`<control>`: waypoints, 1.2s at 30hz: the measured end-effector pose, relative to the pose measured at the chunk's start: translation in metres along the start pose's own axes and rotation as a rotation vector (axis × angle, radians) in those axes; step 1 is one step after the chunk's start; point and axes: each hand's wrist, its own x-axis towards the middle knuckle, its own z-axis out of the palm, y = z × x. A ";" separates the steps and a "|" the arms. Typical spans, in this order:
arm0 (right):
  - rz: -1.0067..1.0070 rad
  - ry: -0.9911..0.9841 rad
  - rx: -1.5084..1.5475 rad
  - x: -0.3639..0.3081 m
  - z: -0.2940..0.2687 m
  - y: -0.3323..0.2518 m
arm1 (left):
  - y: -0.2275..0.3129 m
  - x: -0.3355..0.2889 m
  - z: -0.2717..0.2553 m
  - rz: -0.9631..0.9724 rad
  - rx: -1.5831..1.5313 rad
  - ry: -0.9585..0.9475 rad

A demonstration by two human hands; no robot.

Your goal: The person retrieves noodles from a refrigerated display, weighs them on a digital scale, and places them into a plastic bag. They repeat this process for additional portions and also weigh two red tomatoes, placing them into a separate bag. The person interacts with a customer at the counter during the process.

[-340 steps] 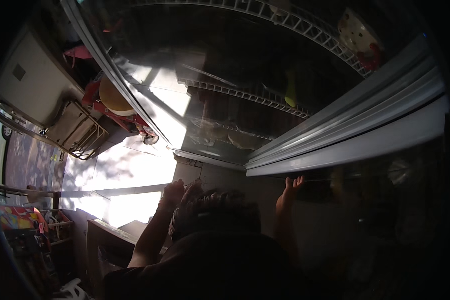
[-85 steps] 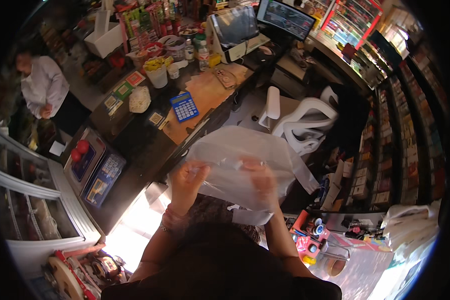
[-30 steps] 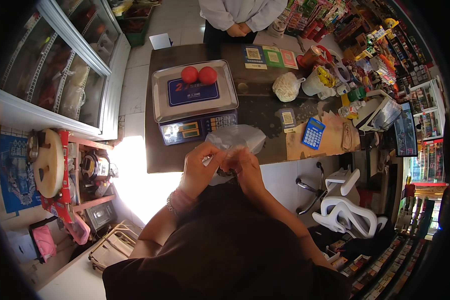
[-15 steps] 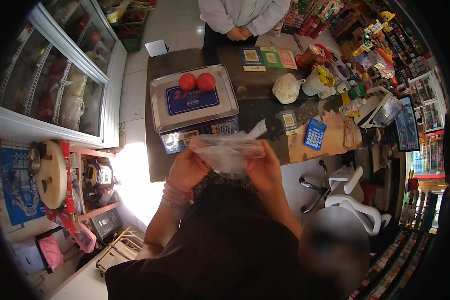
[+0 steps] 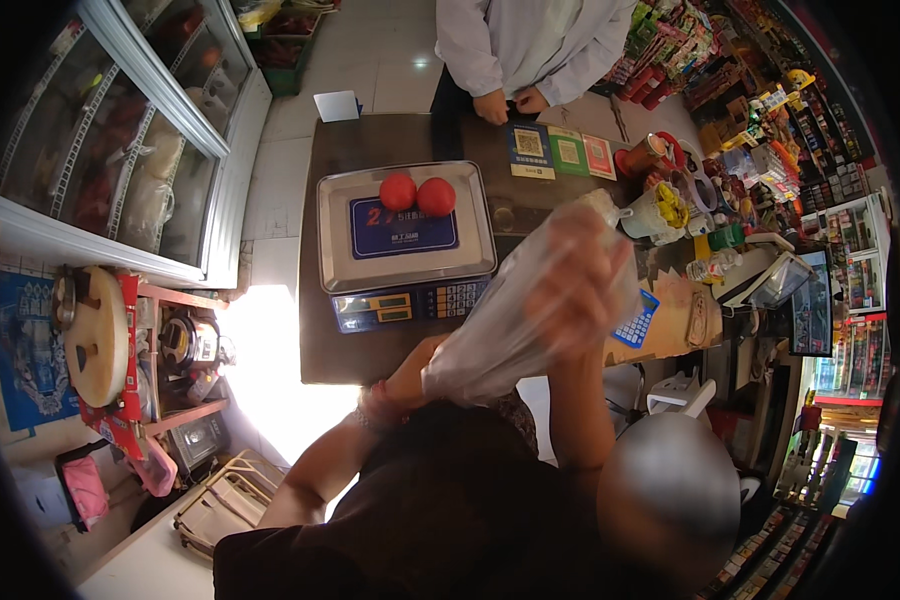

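Observation:
A clear plastic bag (image 5: 490, 330) stretches between my hands in front of the counter. My left hand (image 5: 417, 372) grips its lower end, with the fingers mostly hidden behind the film. Higher up on the right, my right hand (image 5: 575, 290) shows through or against the plastic, its fingers smeared by motion. I cannot tell whether it is inside the bag. Just beyond, two tomatoes, a left one (image 5: 398, 191) and a right one (image 5: 436, 197), lie side by side on the metal pan (image 5: 345, 262) of a blue digital scale (image 5: 410, 308).
Across the counter (image 5: 327, 345) stands a person in a light jacket (image 5: 535, 45). Code cards (image 5: 567, 150), a white tub (image 5: 655, 215) and a partly covered blue calculator (image 5: 637, 320) are to the right. A glass-door fridge (image 5: 120, 150) stands at the left, a white chair (image 5: 682, 395) at the lower right.
The bag has lengthened from a bunched wad into a stretched shape. My right hand has moved up and right, my left slightly down. The person opposite has parted their hands.

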 end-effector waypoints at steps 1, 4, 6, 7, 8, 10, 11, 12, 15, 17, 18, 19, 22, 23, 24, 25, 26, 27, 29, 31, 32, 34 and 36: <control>-0.093 0.106 -0.143 0.002 -0.027 -0.029 | -0.003 -0.009 -0.015 -0.074 -0.325 -0.076; -0.214 0.528 -0.080 -0.056 -0.125 -0.046 | 0.032 0.019 -0.034 0.143 -0.936 -0.385; -0.172 0.694 -0.108 -0.070 -0.165 -0.019 | 0.061 0.046 -0.075 0.400 -0.922 -0.430; -0.173 0.851 -0.343 -0.071 -0.177 -0.009 | 0.065 0.057 -0.095 0.457 -0.798 -0.214; -0.169 1.001 -0.584 -0.063 -0.181 -0.003 | 0.068 0.066 -0.110 0.511 -0.671 0.001; 0.031 1.088 -1.023 -0.034 -0.178 -0.005 | 0.065 0.079 -0.145 0.518 -0.017 0.325; 0.131 1.114 -1.249 -0.017 -0.178 -0.010 | 0.060 0.088 -0.164 0.451 0.504 0.412; 0.173 1.075 -1.297 -0.010 -0.188 -0.022 | 0.053 0.099 -0.179 0.356 1.021 0.477; 0.292 0.977 -1.350 0.005 -0.221 -0.051 | 0.046 0.144 -0.203 0.292 0.842 0.445; 0.333 0.995 -1.269 0.014 -0.231 -0.058 | 0.054 0.173 -0.192 0.282 0.737 0.479; 0.346 1.012 -1.227 0.019 -0.234 -0.060 | 0.059 0.184 -0.189 0.251 0.742 0.467; 0.339 1.058 -1.180 0.022 -0.232 -0.059 | 0.062 0.193 -0.189 0.217 0.745 0.452; 0.267 1.059 -1.096 0.006 -0.248 -0.070 | 0.060 0.203 -0.201 0.162 0.559 0.328; 0.232 1.036 -1.076 0.002 -0.251 -0.075 | 0.066 0.200 -0.201 0.073 0.468 0.274; 0.178 1.049 -0.985 -0.003 -0.253 -0.080 | 0.064 0.196 -0.204 0.066 0.450 0.282; 0.131 1.056 -0.892 -0.003 -0.251 -0.082 | 0.059 0.187 -0.210 0.063 0.433 0.296; 0.078 1.063 -0.800 -0.005 -0.250 -0.083 | 0.055 0.180 -0.210 0.057 0.416 0.303; 0.045 1.041 -0.730 -0.009 -0.251 -0.084 | 0.049 0.174 -0.209 0.114 0.291 0.279; -0.027 0.989 -0.597 -0.024 -0.258 -0.086 | 0.041 0.166 -0.196 0.227 0.041 0.218; -0.064 0.943 -0.604 -0.046 -0.276 -0.086 | 0.028 0.164 -0.193 0.255 0.057 0.386; -0.079 0.918 -0.609 -0.049 -0.275 -0.084 | 0.023 0.163 -0.191 0.264 0.102 0.429; -0.125 0.940 -0.601 -0.056 -0.261 -0.077 | 0.020 0.160 -0.169 0.330 0.120 0.511; -0.191 0.912 -0.668 -0.054 -0.231 -0.064 | 0.030 0.145 -0.148 0.350 0.140 0.438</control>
